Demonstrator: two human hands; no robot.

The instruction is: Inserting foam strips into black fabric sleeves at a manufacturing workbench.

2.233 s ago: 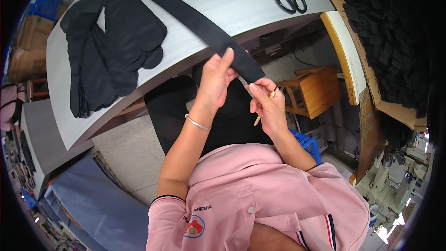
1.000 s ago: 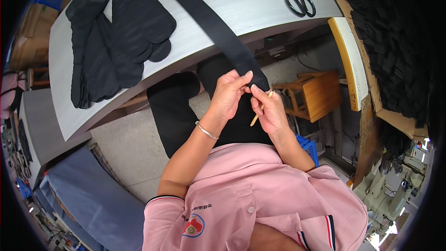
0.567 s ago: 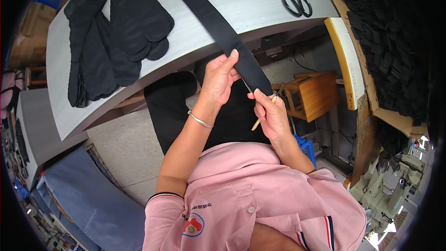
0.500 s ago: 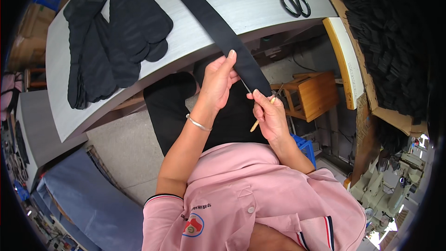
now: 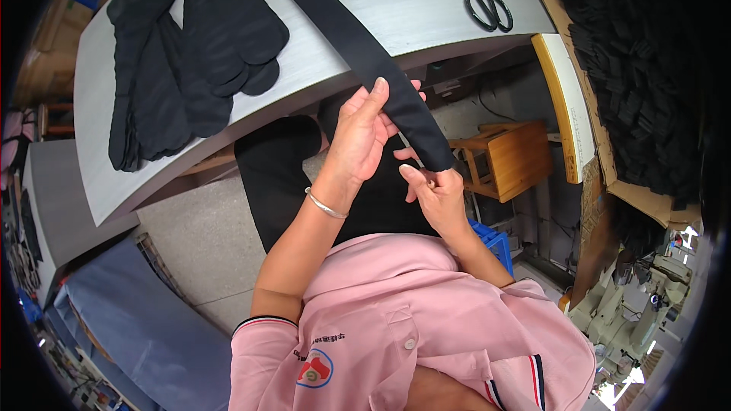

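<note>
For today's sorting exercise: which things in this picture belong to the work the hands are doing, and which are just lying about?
In hand:
long black fabric strip, its near end hanging off the table edge
left hand, gripping the strip
right hand, at the strip's lower tip

Lying about:
pile of black fabric pieces on the grey table
black-handled scissors
wooden stool
</note>
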